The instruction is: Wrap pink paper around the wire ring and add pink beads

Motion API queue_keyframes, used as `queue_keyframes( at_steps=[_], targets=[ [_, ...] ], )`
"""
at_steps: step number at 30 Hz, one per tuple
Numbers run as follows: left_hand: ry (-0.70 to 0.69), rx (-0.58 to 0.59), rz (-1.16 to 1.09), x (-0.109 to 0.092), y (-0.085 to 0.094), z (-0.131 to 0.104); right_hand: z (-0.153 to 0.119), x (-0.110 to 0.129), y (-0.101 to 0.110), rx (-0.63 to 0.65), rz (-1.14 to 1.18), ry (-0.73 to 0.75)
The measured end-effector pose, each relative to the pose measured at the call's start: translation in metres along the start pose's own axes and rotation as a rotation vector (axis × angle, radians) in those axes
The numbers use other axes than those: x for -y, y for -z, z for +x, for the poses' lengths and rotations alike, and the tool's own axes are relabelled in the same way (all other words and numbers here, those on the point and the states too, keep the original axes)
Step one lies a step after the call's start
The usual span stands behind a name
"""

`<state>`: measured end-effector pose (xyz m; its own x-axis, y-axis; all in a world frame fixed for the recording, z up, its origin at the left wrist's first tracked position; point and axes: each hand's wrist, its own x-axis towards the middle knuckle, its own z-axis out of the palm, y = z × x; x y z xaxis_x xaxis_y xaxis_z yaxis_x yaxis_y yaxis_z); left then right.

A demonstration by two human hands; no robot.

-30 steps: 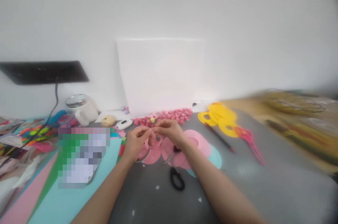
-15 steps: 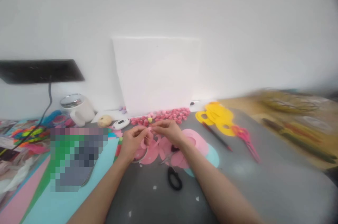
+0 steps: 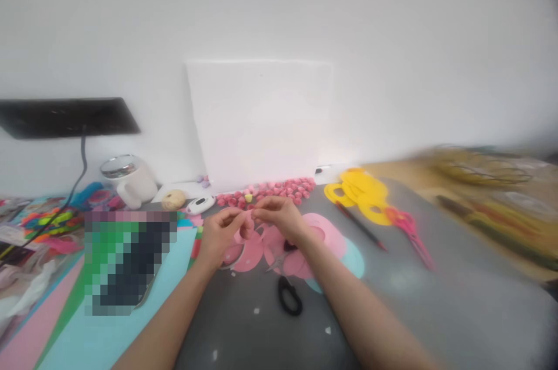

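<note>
My left hand (image 3: 221, 235) and my right hand (image 3: 279, 216) meet fingertip to fingertip over the table, both pinching a small piece of pink paper (image 3: 247, 222). Beneath them lie pink paper discs (image 3: 248, 255), and more pink discs (image 3: 325, 233) overlap light blue ones (image 3: 355, 259) beside my right forearm. Black-handled scissors (image 3: 289, 295) rest between my forearms, their blades on the pink paper. Just beyond my fingertips is a heap of small pinkish-red balls (image 3: 285, 190), with one yellow piece among them.
A white board (image 3: 261, 126) leans on the wall. Yellow paper rings (image 3: 364, 190), a pencil (image 3: 361, 227) and pink scissors (image 3: 412, 236) lie right. Left are a white mug (image 3: 135, 184), a white oval device (image 3: 201, 204) and coloured sheets (image 3: 174, 259).
The curled pink strip between my hands is now mostly hidden by my fingers. Both hands have barely shifted, and the view has moved very slightly.
</note>
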<state>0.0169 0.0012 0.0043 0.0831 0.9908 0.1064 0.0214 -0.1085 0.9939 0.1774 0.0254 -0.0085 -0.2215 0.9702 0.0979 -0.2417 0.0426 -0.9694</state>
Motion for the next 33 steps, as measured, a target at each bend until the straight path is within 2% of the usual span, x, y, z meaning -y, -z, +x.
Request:
queue_keyframes(
  at_steps=[6,11,19,26,29,33],
  targets=[
    [-0.008,-0.02,-0.017,0.0009,0.0016,0.0008,0.0001,0.0014,-0.0026,-0.039,0.022,-0.014],
    [0.005,-0.071,-0.007,0.002,0.0017,0.002,-0.0006,0.0017,0.0003,-0.016,0.035,-0.037],
    [0.001,-0.049,0.006,0.0025,0.002,0.0022,0.0007,-0.0035,0.0007,-0.051,0.1,-0.062],
    [0.001,-0.063,0.03,0.0037,0.0032,0.0013,0.0006,-0.0036,-0.0014,-0.073,0.03,-0.028],
    [0.005,-0.039,-0.004,0.002,0.0022,0.0012,0.0009,-0.0028,-0.0012,-0.086,0.078,-0.055],
    [0.011,-0.067,-0.043,0.0013,0.0019,0.0021,0.0009,-0.0018,-0.0006,-0.057,0.141,-0.091]
  ],
)
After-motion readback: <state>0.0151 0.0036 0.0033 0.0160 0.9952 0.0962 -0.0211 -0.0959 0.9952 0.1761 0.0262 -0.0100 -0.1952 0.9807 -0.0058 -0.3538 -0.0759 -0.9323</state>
